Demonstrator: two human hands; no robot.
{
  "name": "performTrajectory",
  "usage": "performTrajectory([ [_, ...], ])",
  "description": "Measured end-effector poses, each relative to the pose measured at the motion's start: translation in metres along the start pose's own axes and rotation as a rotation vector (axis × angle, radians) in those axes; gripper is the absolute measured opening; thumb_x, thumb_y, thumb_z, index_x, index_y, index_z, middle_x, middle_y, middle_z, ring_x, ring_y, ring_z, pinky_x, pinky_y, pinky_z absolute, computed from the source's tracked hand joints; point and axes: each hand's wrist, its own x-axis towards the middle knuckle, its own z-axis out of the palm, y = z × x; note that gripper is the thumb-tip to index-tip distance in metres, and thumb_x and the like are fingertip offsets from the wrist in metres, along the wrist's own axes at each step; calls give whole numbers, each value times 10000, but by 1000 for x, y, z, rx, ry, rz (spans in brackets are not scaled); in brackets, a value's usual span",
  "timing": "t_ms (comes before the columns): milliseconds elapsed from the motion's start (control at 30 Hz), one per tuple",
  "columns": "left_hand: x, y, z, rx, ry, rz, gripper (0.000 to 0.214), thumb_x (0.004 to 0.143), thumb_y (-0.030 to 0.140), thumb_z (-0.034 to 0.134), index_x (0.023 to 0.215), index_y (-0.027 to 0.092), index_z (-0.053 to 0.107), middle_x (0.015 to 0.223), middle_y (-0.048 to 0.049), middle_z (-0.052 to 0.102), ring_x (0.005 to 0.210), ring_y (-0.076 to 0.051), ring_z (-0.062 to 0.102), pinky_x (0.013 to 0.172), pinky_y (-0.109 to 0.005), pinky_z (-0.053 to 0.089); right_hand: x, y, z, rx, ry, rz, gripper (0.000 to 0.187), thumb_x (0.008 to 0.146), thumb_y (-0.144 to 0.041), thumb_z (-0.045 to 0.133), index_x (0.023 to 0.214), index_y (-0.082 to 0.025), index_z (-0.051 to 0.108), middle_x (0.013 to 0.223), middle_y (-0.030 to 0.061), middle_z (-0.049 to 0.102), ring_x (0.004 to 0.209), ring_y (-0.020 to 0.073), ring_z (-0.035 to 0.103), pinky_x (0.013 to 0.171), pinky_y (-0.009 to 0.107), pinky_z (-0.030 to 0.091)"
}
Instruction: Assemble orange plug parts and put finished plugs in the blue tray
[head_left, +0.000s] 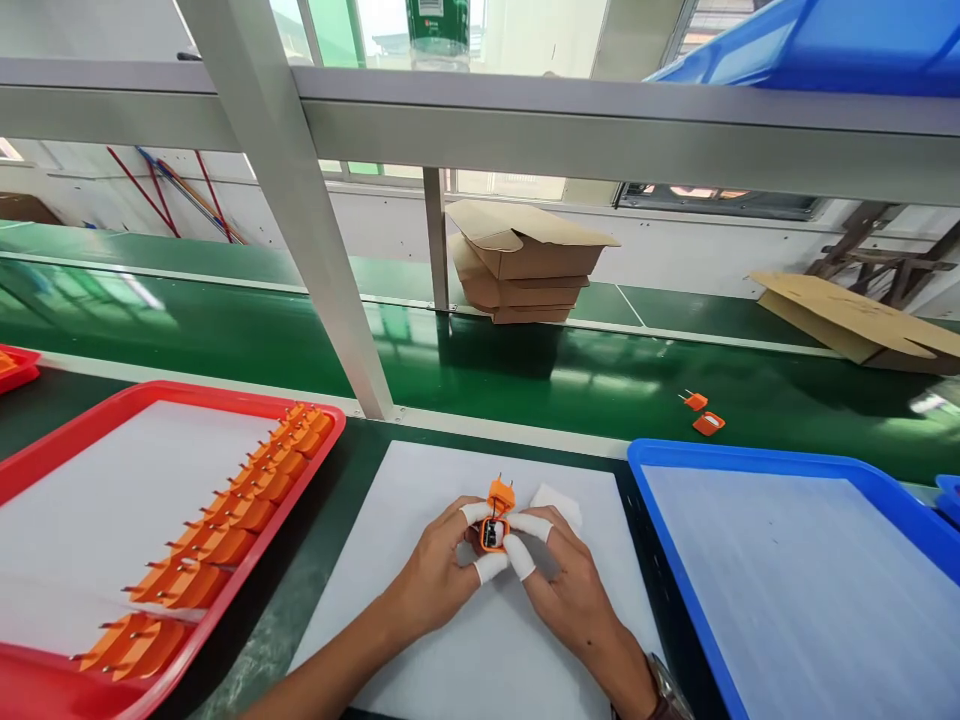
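Nearby on the left, red tray (pixel 90 420) with a row of plugs (pixel 225 520) on white paper. On the right, blue tray (pixel 750 462) lined with paper. Between them, over a white sheet (pixel 420 480), orange plug (pixel 496 522) pinched from both sides: left hand (pixel 435 585) touching its left, right hand (pixel 566 590) its right, fingertips capped white.

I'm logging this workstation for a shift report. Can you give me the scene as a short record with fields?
left hand: pinches an orange plug, white covers on fingertips
right hand: pinches the same plug
under hands: white sheet
red tray: at left, row of plugs along its right side
blue tray: at right, white liner
belt: green, two loose orange pieces on it
cardboard boxes: stacked behind the belt
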Motion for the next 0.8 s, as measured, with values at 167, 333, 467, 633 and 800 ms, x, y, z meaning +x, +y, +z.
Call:
performTrajectory([
  [167,-1,3,-3,-51,-95,-19,280,855,247,668,1127,236,602,1110,-63,601,916,-178,565,813,-309,509,1,5,-4,17,71,220,180,970,-313,509,912,-233,659,918,50,671,849,204,604,785,369,499],
  [333,-1,3,-4,-216,-200,-123,360,835,232,685,1186,221,604,1084,-64,613,966,-191,595,899,-347,525,2,10,-5,315,136,408,346,931,-415,573,1227,-236,592,1090,91,686,1013,244,640,868,419,533],
  [467,2,6,-6,-278,-208,-153,377,853,249,660,1223,215,599,1139,-70,628,1047,-205,607,967,-366,512,2,11,-3,455,157,377,425,879,-367,662,1275,-242,567,1020,73,682,948,212,657,836,386,564],
  [633,3,4,-9,-197,-87,-130,316,940,290,526,1245,250,598,1231,-66,636,1091,-205,621,997,-381,507,0,8,1,389,179,358,350,860,-355,679,1185,-233,630,971,70,659,889,202,658,792,373,588],
  [800,0,-9,-8,17,36,-10,315,944,253,481,1236,256,598,1293,-77,589,1121,-208,607,963,-387,539,1,0,8,393,29,249,182,880,-334,651,1038,-245,669,991,71,651,896,211,658,812,383,586],
])
